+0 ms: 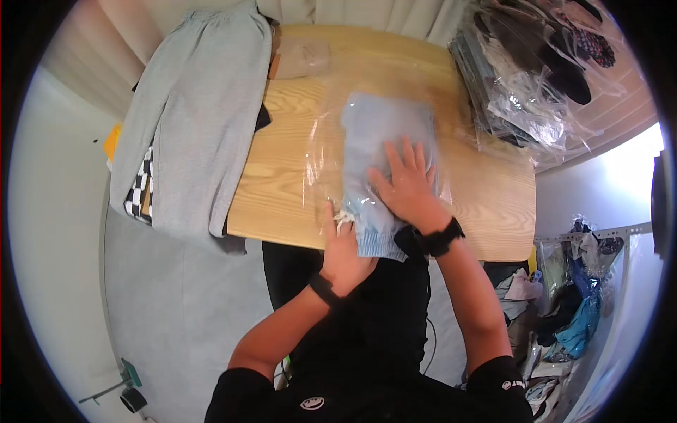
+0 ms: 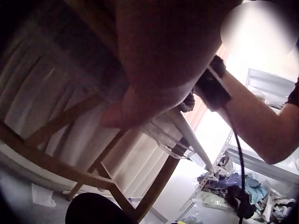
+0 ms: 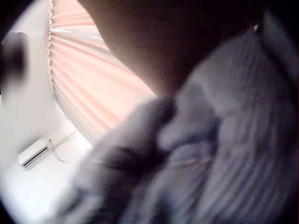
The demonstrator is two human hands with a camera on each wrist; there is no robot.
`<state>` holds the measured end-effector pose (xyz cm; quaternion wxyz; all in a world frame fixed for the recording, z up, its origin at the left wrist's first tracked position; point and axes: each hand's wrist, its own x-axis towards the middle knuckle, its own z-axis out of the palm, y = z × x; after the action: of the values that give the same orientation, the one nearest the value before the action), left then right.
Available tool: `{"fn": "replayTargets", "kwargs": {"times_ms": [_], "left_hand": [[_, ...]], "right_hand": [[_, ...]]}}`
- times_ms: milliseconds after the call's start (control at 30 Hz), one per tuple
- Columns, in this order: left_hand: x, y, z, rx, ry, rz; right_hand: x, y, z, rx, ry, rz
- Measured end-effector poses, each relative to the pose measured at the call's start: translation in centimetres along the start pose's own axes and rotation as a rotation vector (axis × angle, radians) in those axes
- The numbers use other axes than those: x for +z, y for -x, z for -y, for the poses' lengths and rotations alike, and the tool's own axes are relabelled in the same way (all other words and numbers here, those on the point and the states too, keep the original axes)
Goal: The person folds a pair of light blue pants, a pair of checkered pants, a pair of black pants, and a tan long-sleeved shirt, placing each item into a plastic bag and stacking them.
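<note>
Folded light blue pants [image 1: 363,127] lie on the table with clear plastic bag film [image 1: 317,166] around them. Their ribbed elastic waistband [image 1: 381,243] and white drawstring [image 1: 344,217] are at the table's near edge. My right hand [image 1: 409,182] rests palm down on the pants, its fingers spread. At the waistband's left corner is my left hand [image 1: 345,257], one finger straight beside the drawstring and its thumb side partly hidden under the fabric. Whether it pinches anything I cannot tell. The right wrist view shows ribbed fabric [image 3: 247,126] close up.
Grey sweatpants [image 1: 204,106] drape over the wooden table's [image 1: 282,190] left side. Plastic-bagged clothes [image 1: 522,77] are piled at the back right. A small clear packet [image 1: 303,58] lies at the back. More bagged clothes [image 1: 578,310] fill a shelf at lower right.
</note>
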<state>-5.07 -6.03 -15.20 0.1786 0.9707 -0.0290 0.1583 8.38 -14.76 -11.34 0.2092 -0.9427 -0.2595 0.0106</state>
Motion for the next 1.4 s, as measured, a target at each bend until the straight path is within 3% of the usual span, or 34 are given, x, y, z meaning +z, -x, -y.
{"fn": "replayTargets", "kwargs": {"times_ms": [33,100,200,333,500,567,633,833,900,967,1033,1100,1167,1200,1267,1300,1400], "left_hand": [[-0.3,-0.2,0.0,0.001,0.007,-0.034],[0.0,0.1,0.0,-0.008,0.052,-0.030],[0.1,-0.1,0.2,-0.045,0.072,-0.028],[0.8,0.0,0.2,-0.058,0.019,-0.007],[0.9,0.2,0.3,-0.017,0.021,-0.052],[0.5,-0.1,0.4,0.010,-0.029,-0.071],[-0.7,-0.1,0.0,-0.044,-0.072,0.138],[-1.2,-0.7,-0.8,-0.045,-0.045,-0.031],[-1.5,-0.4,-0.7,-0.029,-0.044,-0.019],[-0.8,0.4,0.0,-0.037,0.039,-0.025],[-1.1,1.0,0.6,0.011,0.032,-0.074],[-1.8,1.8,1.2,0.129,0.147,-0.113],[-2.7,2.4,1.7,0.156,0.145,-0.124],[-3.1,2.9,2.1,0.197,0.142,-0.132],[-3.8,3.8,2.3,0.245,0.127,-0.165],[-4.1,4.0,1.9,0.248,0.133,-0.151],[-5.3,4.5,-0.1,0.338,0.230,-0.168]], "right_hand": [[-0.7,0.5,0.1,0.005,0.004,-0.013],[-2.4,4.1,0.8,-0.180,-0.049,0.094],[-4.1,8.4,2.1,-0.209,-0.013,0.233],[-2.5,8.1,1.2,-0.175,-0.021,0.196],[-2.3,4.8,0.4,-0.257,0.066,0.293],[-1.9,2.9,0.5,-0.266,0.078,0.264],[-1.2,1.3,0.6,-0.258,0.080,0.244],[1.6,-4.2,0.8,-0.213,0.140,-0.001],[2.2,-3.3,1.0,-0.235,0.081,-0.249],[1.2,0.5,1.0,-0.314,-0.018,-0.233],[-1.9,6.0,1.4,-0.451,-0.269,-0.116],[-2.8,11.9,0.1,-0.450,-0.499,0.018],[-0.8,17.0,-2.2,-0.281,-0.797,0.229],[-0.4,17.6,-2.1,-0.264,-0.807,0.242],[0.6,19.0,-1.1,0.402,-1.619,0.503],[0.7,19.1,-0.5,0.417,-1.626,0.498],[-0.5,17.2,1.7,0.420,-2.155,0.393]]}}
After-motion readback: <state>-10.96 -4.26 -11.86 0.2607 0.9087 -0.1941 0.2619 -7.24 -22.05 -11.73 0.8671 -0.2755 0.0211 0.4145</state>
